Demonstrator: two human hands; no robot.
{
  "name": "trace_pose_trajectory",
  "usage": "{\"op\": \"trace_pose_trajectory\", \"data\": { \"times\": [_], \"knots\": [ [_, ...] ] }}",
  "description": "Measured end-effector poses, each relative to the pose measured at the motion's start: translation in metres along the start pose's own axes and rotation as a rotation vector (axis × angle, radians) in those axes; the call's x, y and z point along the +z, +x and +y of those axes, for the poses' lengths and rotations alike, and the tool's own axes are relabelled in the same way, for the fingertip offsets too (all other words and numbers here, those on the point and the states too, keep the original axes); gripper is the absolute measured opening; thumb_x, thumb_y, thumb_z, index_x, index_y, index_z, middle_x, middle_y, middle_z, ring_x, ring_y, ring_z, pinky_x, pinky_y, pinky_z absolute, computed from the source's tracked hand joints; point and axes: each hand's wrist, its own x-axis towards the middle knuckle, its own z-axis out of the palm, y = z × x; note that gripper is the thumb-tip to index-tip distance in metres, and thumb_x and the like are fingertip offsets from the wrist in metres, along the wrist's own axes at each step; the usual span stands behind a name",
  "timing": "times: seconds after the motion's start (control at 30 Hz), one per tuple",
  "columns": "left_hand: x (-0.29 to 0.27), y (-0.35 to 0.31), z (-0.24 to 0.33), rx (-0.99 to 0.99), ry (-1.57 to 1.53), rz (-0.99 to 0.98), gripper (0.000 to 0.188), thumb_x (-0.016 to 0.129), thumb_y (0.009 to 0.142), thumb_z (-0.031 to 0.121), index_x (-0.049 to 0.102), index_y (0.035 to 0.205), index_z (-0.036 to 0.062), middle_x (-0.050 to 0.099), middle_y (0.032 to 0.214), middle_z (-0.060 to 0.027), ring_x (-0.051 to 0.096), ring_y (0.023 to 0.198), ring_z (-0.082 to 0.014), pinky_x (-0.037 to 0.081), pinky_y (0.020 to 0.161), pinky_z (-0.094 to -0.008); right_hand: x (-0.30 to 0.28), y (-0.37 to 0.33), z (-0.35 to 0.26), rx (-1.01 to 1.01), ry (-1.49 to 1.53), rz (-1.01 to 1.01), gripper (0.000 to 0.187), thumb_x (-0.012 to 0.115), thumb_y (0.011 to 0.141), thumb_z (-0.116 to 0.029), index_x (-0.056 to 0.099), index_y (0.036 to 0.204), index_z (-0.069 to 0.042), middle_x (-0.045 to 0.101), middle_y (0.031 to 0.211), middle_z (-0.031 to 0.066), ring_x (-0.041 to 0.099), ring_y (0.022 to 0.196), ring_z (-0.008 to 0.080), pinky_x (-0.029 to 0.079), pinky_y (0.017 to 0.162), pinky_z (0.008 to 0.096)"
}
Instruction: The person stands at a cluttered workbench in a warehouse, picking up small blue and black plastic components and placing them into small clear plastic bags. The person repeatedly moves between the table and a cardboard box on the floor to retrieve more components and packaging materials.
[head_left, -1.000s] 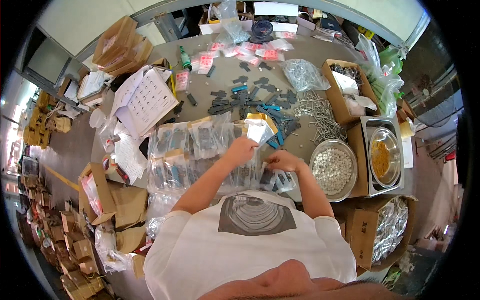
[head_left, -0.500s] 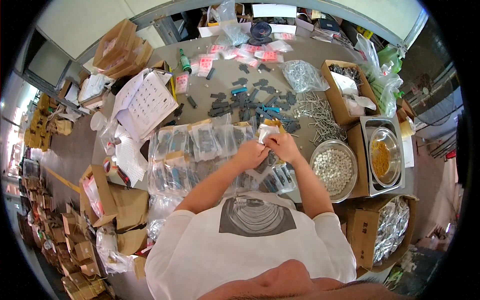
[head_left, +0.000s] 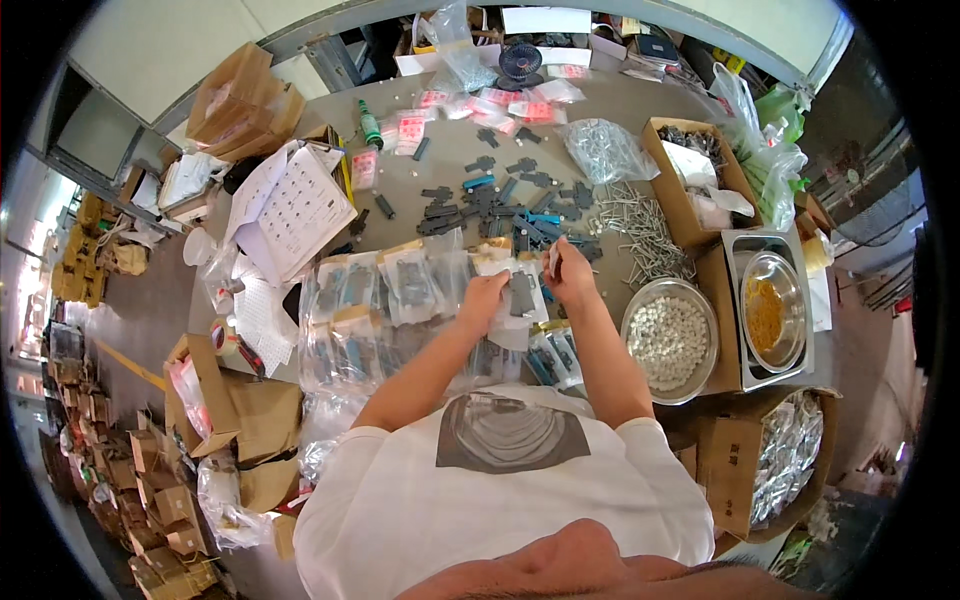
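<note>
My left hand (head_left: 484,300) is closed on the edge of a clear plastic bag (head_left: 513,333) that has a dark grey part (head_left: 522,294) inside it. To its right, my right hand (head_left: 571,274) is raised with its fingers pinched together. Something small and whitish shows at those fingertips, too small to name. Rows of filled clear bags (head_left: 352,285) lie to the left of my hands. Just beyond my hands is a pile of dark grey and blue plastic parts (head_left: 500,210). A few more filled bags (head_left: 556,352) lie close to my shirt.
At right stand a metal bowl of small white pieces (head_left: 664,340), loose screws (head_left: 640,235), a bowl of yellow rubber bands (head_left: 765,310) and a cardboard box of silvery packets (head_left: 785,465). Printed sheets (head_left: 300,205) lie at left. A small fan (head_left: 521,65) and a green bottle (head_left: 369,125) stand farther back.
My hands have come apart: the left has drawn slightly left with the bag, the right has lifted away to the right. The bag now hangs flatter, with its dark part visible.
</note>
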Motion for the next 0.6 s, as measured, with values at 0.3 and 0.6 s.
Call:
{"op": "trace_pose_trajectory", "data": {
  "times": [0.3, 0.6],
  "knots": [
    [0.011, -0.009, 0.022, -0.318, -0.243, -0.262, 0.033, 0.066, 0.081, 0.021, 0.06, 0.103, -0.0026, 0.065, 0.092, -0.0104, 0.065, 0.077, -0.0218, 0.052, 0.067, -0.0358, -0.016, -0.009, 0.025, -0.159, -0.207, -0.065, 0.023, 0.051, 0.094, -0.028, 0.056, 0.087, -0.006, 0.051, 0.067, -0.0005, 0.047, 0.057, 0.0099, 0.037, 0.049, 0.0276],
    [0.007, -0.016, 0.015, 0.106, 0.113, -0.284, 0.031, 0.066, 0.081, 0.018, 0.059, 0.106, -0.0009, 0.064, 0.09, -0.0068, 0.061, 0.077, -0.0145, 0.05, 0.069, -0.0293, -0.012, -0.046, 0.001, -0.101, -0.192, -0.107, 0.016, 0.06, 0.088, -0.021, 0.061, 0.089, -0.005, 0.053, 0.067, -0.0007, 0.049, 0.055, 0.0076, 0.039, 0.049, 0.023]
  ]
}}
